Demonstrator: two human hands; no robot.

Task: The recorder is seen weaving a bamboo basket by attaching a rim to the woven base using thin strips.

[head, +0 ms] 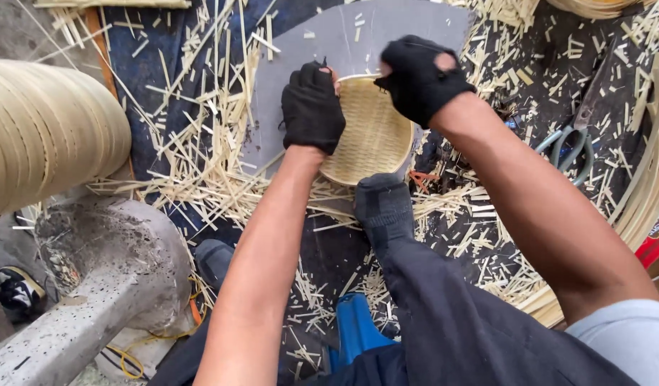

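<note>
A small round woven bamboo basket (376, 132) rests tilted against my sock-covered foot (382, 204). My left hand (312, 107), in a black fingerless glove, grips the basket's left rim. My right hand (417, 77), also gloved in black, pinches the top rim, where a thin bamboo strip (358, 76) runs along the edge. Both forearms reach down from the bottom of the view. My dark trouser leg (451, 314) stretches toward the basket.
Cut bamboo slivers (201, 164) litter the dark floor. A grey board (344, 43) lies under the basket. Scissors (572, 146) lie at right, a coil of bamboo strips (644, 193) beyond them. A stack of bamboo hoops (47, 125) stands left, above a concrete block (93, 286).
</note>
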